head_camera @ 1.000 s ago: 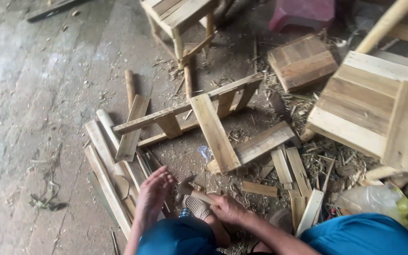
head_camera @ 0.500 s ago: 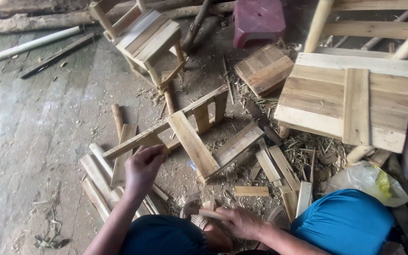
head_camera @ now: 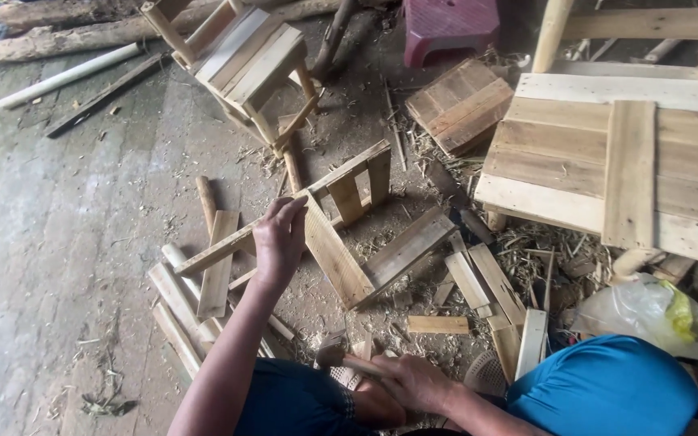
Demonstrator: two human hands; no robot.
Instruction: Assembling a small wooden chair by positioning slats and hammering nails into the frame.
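Wooden frame (head_camera: 341, 218), part-built from pale slats, lies on the concrete floor (head_camera: 50, 242) at the centre of the view. Left hand (head_camera: 278, 238) rests on the frame's long diagonal rail, fingers (head_camera: 288, 211) curled over its upper edge in a loose grasp. Right hand (head_camera: 414, 379), low in the view and close to the body, has its fingers clenched around a wooden handle (head_camera: 357, 365); the head of that tool is not clear enough to identify.

Count of nearby items: one finished stool (head_camera: 244, 64) tipped on its side beyond the frame; one square slatted panel (head_camera: 460, 105) to its right; one large panel (head_camera: 607, 161) of four boards with a single cross-batten at far right; a bundle of roughly six loose slats (head_camera: 195, 291) just left of the forearm; about four short offcuts (head_camera: 486, 282) on the right, amid straw and shavings.

Packages: one crumpled clear plastic bag (head_camera: 648, 311) with yellow-green contents lies beside the blue-clad knee (head_camera: 607, 387), below the large panel. One dark red plastic stool (head_camera: 450, 24) stands at the top edge. One white pipe (head_camera: 70, 74) lies at upper left.
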